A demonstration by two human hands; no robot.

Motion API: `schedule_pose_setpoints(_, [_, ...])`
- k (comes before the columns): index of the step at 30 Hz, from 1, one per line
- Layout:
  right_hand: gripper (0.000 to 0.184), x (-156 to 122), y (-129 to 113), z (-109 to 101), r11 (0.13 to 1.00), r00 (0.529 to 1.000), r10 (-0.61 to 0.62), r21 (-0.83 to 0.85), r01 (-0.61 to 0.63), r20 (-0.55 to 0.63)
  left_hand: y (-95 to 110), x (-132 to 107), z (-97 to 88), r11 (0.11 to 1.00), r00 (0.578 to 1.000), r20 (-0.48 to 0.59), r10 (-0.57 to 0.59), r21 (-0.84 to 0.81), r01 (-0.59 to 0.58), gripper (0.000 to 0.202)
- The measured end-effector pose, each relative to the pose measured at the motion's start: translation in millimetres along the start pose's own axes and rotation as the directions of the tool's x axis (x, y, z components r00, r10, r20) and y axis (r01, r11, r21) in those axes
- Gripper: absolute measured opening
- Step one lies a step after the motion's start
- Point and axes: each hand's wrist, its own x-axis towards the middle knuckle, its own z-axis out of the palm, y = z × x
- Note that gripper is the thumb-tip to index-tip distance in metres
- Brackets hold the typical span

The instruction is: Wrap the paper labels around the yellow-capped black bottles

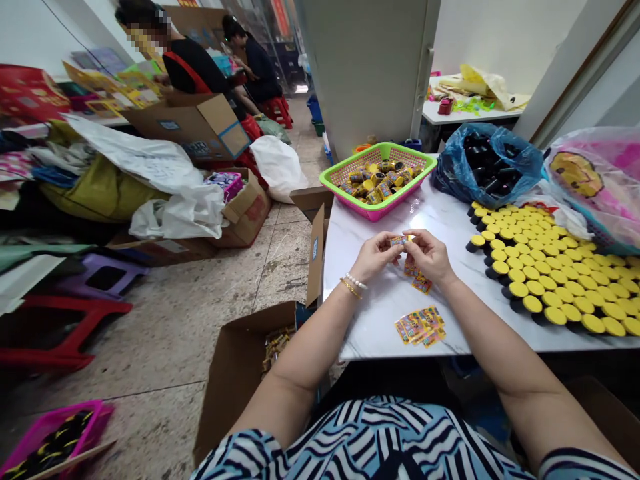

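Over the white marbled table (363,303), my left hand (379,257) and my right hand (431,257) meet at the fingertips. Both are closed on a small, colourfully printed piece (399,241); whether it is a flat label or a labelled jar I cannot tell. Just below my right fingers lie a few yellow-and-red printed labels (421,284). Closer to the table's front edge rests a loose stack of similar labels (419,326). Beyond my hands stands a green-rimmed pink basket (379,212) holding many small jars (383,181) with yellow-and-black sides.
Rows of yellow-topped black jars (560,267) cover the table's right side. Behind them are a blue bag (450,170) of black pieces and a pink plastic bag (607,173). An open cardboard box (230,360) stands below the left edge. Two people sit working at the back left.
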Motion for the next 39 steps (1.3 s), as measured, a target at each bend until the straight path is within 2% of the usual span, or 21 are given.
schedule_pose_setpoints(4, [0.036,-3.0,0.9,-0.8,0.979,0.987,-0.012,-0.203,-0.021,-0.157,-3.8,-5.8,13.9,0.999,0.999,-0.032,-0.011,0.035,0.012,0.043])
schedule_pose_setpoints(6, [0.041,-0.3,3.1,-2.1,0.982,0.981,0.068,-0.163,-0.098,-0.184,-4.6,-6.5,17.1,0.998,0.997,-0.067,-0.041,0.052,0.045,0.042])
schedule_pose_setpoints(8, [0.045,4.5,4.3,-3.9,0.980,0.971,0.196,-0.015,-0.200,-0.139,-4.0,-5.2,16.1,0.994,0.991,-0.091,-0.095,0.036,0.099,0.043])
schedule_pose_setpoints(10, [0.048,9.6,3.6,-6.3,0.953,0.960,0.277,0.140,-0.269,-0.037,-2.1,-2.8,11.9,0.990,0.985,-0.100,-0.143,-0.017,0.142,0.046])
schedule_pose_setpoints(14, [0.049,13.9,-0.6,-12.1,0.903,0.951,0.281,0.300,-0.308,0.132,2.3,0.5,2.8,0.990,0.988,-0.105,-0.117,-0.095,0.107,0.051])
schedule_pose_setpoints(17, [0.049,12.5,-2.5,-16.8,0.890,0.942,0.268,0.322,-0.322,0.200,5.0,0.9,-1.3,0.989,0.995,-0.023,-0.101,-0.115,0.097,0.051])
schedule_pose_setpoints(22, [0.037,9.1,-7.4,-20.5,0.932,0.952,0.155,0.279,-0.230,0.264,7.3,0.9,-8.1,0.931,0.964,0.157,-0.213,-0.267,0.249,0.049])
schedule_pose_setpoints(24, [0.032,7.3,-10.2,-17.7,0.952,0.966,0.090,0.265,-0.155,0.242,5.8,1.1,-10.9,0.916,0.947,0.202,-0.249,-0.268,0.298,0.049])
schedule_pose_setpoints(26, [0.025,5.3,-11.2,-12.5,0.966,0.986,0.018,0.250,-0.060,0.164,3.2,2.0,-12.8,0.909,0.937,0.228,-0.265,-0.265,0.322,0.048])
schedule_pose_setpoints(29, [0.021,4.4,-6.2,-4.0,0.976,0.999,-0.038,0.217,0.033,0.018,-0.7,4.8,-13.1,0.900,0.935,0.214,-0.282,-0.279,0.335,0.048])
schedule_pose_setpoints(31, [0.020,5.9,0.0,-1.1,0.982,0.997,-0.063,0.179,0.068,-0.035,-1.7,6.6,-11.4,0.891,0.932,0.183,-0.313,-0.283,0.355,0.050])
schedule_pose_setpoints(35, [0.017,11.2,7.0,-3.1,0.987,0.990,-0.142,0.084,0.139,0.024,0.4,6.2,-7.0,0.867,0.915,0.123,-0.384,-0.293,0.403,0.053])
schedule_pose_setpoints(37, [0.018,12.2,5.5,-4.7,0.986,0.984,-0.166,0.042,0.164,0.058,1.9,4.4,-6.4,0.848,0.908,0.140,-0.395,-0.324,0.419,0.052])
schedule_pose_setpoints(39, [0.015,11.0,2.3,-4.7,0.980,0.980,-0.199,-0.002,0.199,0.026,2.8,2.7,-7.0,0.827,0.913,0.178,-0.366,-0.387,0.407,0.049])
